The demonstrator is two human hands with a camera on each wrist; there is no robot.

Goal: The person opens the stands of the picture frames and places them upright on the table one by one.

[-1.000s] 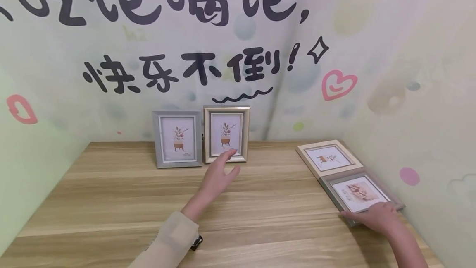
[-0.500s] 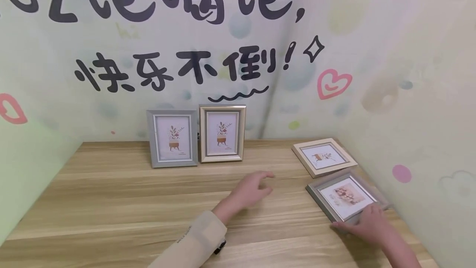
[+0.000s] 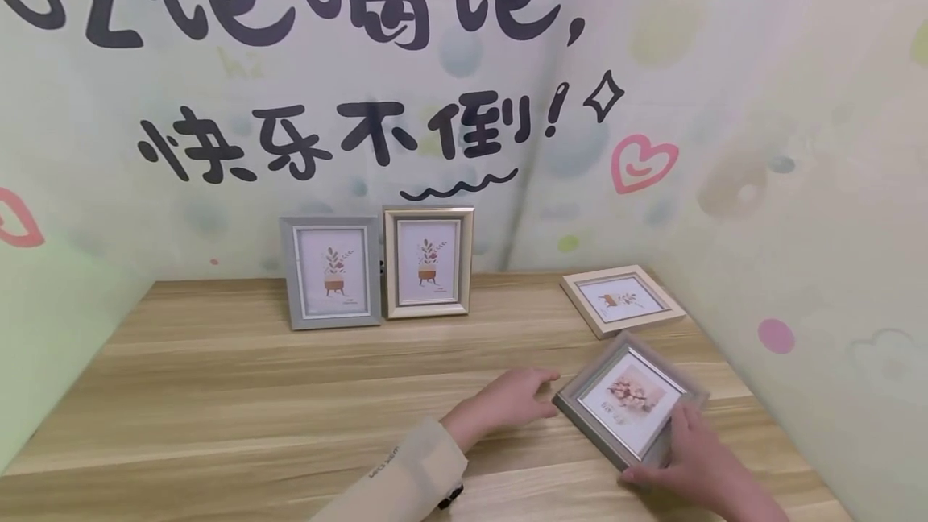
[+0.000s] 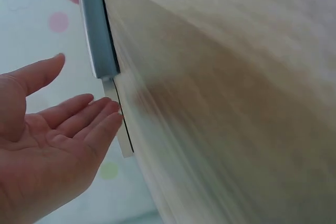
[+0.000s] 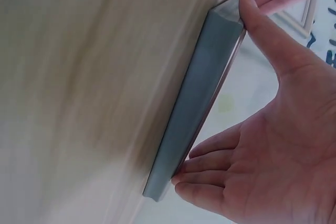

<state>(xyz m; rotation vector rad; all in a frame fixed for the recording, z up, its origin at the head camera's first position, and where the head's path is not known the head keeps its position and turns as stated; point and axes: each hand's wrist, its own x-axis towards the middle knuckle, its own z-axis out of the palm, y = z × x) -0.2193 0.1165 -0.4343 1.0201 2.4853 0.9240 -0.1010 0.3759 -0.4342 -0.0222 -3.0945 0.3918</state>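
Observation:
A dark grey picture frame (image 3: 634,397) with a pink flower print lies face up at the front right of the table. My right hand (image 3: 699,461) grips it across its near right side, thumb at one corner and fingers at another; the right wrist view shows this span along the frame's edge (image 5: 191,98). Left of that frame, my left hand (image 3: 507,401) hovers with fingers extended towards its left corner. In the left wrist view, the left hand (image 4: 58,140) has its palm showing and nothing in it, a small gap from the frame (image 4: 97,30).
Behind, a cream picture frame (image 3: 660,314) lies flat by the right wall. A blue-grey frame (image 3: 333,274) and a gold frame (image 3: 428,264) stand upright side by side against the back wall (image 3: 304,192). The wood table (image 3: 254,401) meets walls at the back and right.
My right hand has slid the dark grey frame left and nearer, turning it away from the cream frame. My left hand has moved from the gold frame rightward and down towards the dark grey frame.

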